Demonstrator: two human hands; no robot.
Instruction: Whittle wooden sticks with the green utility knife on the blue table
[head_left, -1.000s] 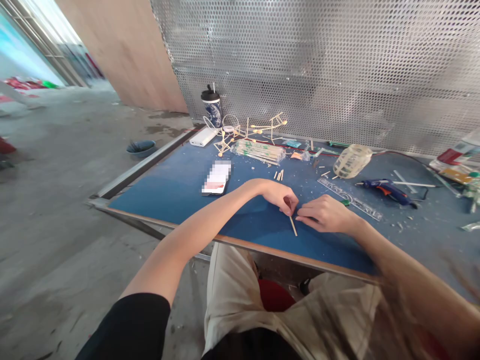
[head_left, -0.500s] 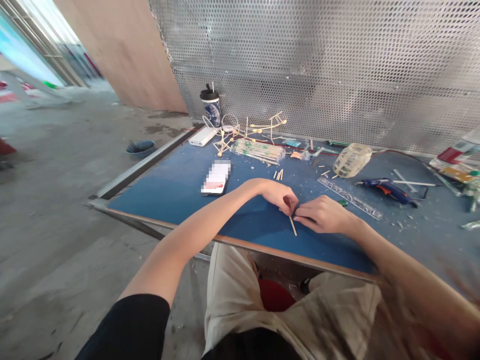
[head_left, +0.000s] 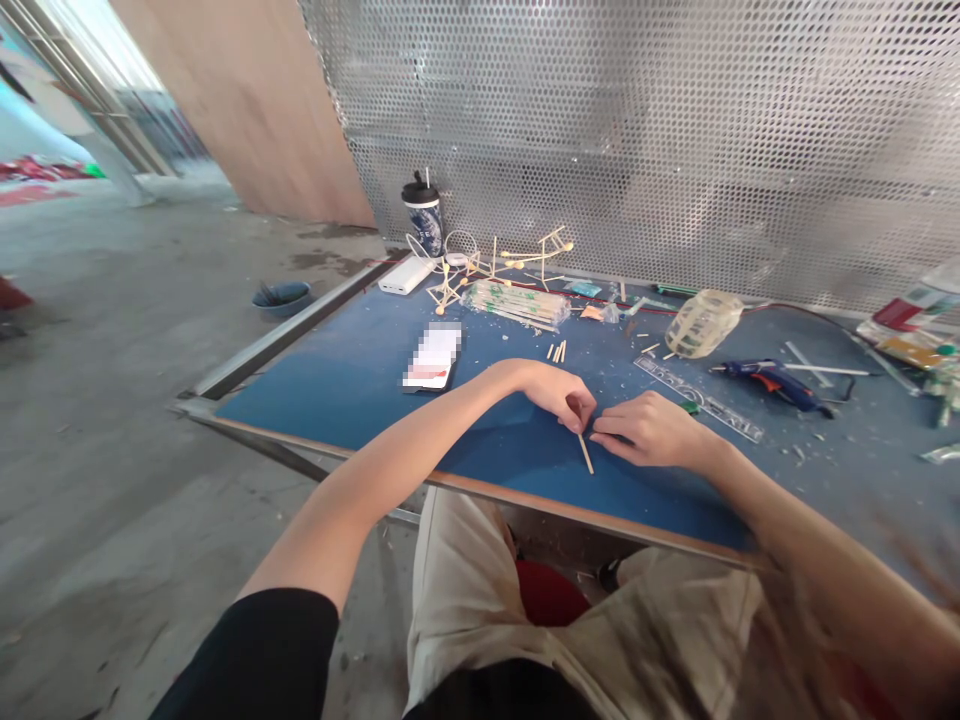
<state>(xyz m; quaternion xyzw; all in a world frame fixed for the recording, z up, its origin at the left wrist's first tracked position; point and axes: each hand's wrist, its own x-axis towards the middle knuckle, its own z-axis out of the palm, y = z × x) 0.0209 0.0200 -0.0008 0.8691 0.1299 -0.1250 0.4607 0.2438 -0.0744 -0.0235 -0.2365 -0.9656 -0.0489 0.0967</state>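
Item: thin wooden stick (head_left: pixel 586 453) on blue table (head_left: pixel 352 380), unmoved since a second ago; left hand (head_left: pixel 559 393) pinches its twelve-o'clock end, right hand (head_left: pixel 649 428), fingers together, presses at three o'clock.

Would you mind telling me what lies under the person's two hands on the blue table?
A thin wooden stick pokes out from under the left hand and right hand, lying on the blue table top. Its upper end and the grip on it are covered by the fingers.

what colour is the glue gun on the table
Blue with an orange trigger; the glue gun shows in the head view, right of the hands.
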